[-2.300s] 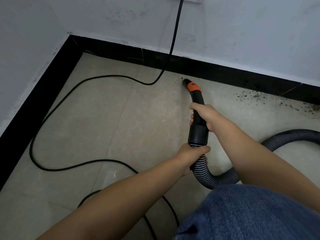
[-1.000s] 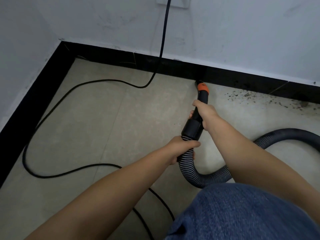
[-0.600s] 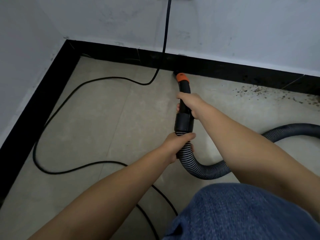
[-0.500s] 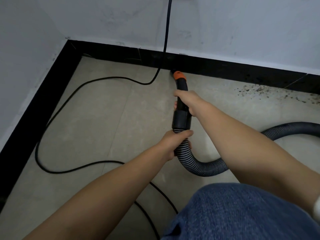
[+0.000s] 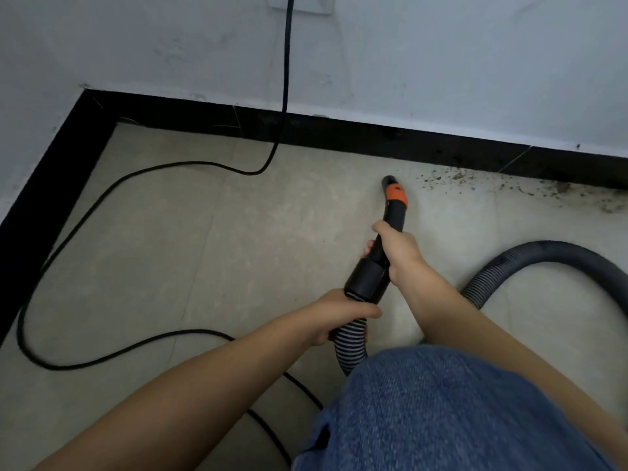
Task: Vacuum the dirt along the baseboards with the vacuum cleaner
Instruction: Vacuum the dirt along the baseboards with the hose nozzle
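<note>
The black vacuum nozzle (image 5: 390, 205) with an orange band points at the floor a little short of the black baseboard (image 5: 356, 136). My right hand (image 5: 397, 249) grips the nozzle's black tube. My left hand (image 5: 339, 314) grips the ribbed grey hose (image 5: 350, 348) just below the black cuff. Brown dirt (image 5: 509, 188) lies scattered along the baseboard to the right of the nozzle tip. The hose loops right across the tiles and leaves the frame.
A black power cord (image 5: 136, 175) hangs from a wall socket (image 5: 299, 3) and snakes over the beige tiles to the left and under my arm. A second baseboard (image 5: 44, 205) runs down the left wall from the corner. My denim-clad knee (image 5: 441, 409) fills the lower right.
The nozzle tip has pulled back from the baseboard and swung right, closer to the dirt patch. Both hands keep their grips.
</note>
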A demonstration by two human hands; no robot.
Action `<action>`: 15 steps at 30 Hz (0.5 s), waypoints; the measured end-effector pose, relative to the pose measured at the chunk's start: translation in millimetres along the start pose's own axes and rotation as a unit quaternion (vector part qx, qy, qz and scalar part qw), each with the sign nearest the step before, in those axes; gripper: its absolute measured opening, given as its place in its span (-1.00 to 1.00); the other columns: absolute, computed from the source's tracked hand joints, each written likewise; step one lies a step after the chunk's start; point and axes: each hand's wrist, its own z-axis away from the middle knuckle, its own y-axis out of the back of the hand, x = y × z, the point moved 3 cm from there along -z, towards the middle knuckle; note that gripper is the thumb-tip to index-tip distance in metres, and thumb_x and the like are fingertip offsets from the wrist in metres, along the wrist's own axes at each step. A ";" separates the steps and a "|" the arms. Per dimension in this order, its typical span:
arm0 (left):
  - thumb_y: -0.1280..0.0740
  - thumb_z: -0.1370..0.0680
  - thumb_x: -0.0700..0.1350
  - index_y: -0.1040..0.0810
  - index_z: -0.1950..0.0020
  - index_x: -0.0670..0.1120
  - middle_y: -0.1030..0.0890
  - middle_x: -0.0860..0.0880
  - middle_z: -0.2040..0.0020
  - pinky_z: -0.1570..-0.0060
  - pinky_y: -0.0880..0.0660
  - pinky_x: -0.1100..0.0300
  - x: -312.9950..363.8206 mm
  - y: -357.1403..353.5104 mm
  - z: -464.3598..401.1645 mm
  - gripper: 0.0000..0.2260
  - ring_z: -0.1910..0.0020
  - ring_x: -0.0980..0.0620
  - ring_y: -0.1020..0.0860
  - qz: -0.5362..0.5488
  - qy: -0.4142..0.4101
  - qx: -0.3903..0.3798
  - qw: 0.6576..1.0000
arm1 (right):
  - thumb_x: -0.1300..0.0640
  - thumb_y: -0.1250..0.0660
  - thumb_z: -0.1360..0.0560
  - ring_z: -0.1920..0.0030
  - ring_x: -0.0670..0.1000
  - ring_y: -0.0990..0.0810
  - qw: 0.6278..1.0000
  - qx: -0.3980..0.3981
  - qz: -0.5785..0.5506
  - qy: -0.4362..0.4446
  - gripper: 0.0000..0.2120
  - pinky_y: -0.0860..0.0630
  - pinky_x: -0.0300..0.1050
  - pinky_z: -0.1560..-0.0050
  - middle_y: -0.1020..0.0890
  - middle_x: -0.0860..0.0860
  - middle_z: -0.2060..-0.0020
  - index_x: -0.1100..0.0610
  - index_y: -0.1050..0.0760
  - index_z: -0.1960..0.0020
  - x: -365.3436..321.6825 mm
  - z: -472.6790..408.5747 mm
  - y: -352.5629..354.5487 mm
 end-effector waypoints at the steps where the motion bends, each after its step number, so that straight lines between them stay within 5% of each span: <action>1: -0.40 -0.47 -0.23 -0.47 0.02 -0.12 -0.53 -0.10 0.31 0.30 -0.54 0.17 0.4 0.6 0.1 -0.85 0.38 0.00 -0.53 -0.009 0.000 -0.006 1.000 | 0.22 -0.30 -0.52 0.50 0.03 -0.45 1.000 0.010 -0.013 0.000 -0.90 -0.50 -0.13 0.41 -0.46 0.11 0.40 0.22 -0.39 0.08 0.9 1.7 3.4; 5: -0.46 -0.36 -0.17 -0.49 0.00 -0.08 -0.54 -0.09 0.25 0.14 -0.49 0.11 1.9 1.7 1.0 -0.73 0.27 -0.03 -0.53 -0.052 0.009 -0.029 0.998 | 0.20 -0.30 -0.52 0.49 0.02 -0.47 0.997 0.048 -0.052 0.000 -0.90 -0.52 -0.13 0.40 -0.48 0.09 0.39 0.20 -0.39 0.10 5.8 6.4 15.3; 15: -0.39 -0.46 -0.26 -0.47 0.06 -0.11 -0.53 -0.09 0.33 0.40 -0.51 0.25 26.4 -19.1 -9.3 -0.86 0.43 0.04 -0.51 -0.109 -0.027 -0.017 0.993 | 0.22 -0.29 -0.53 0.48 0.02 -0.43 0.985 0.066 -0.157 -0.018 -0.89 -0.53 -0.10 0.33 -0.44 0.09 0.41 0.20 -0.36 0.11 -4.9 0.7 48.1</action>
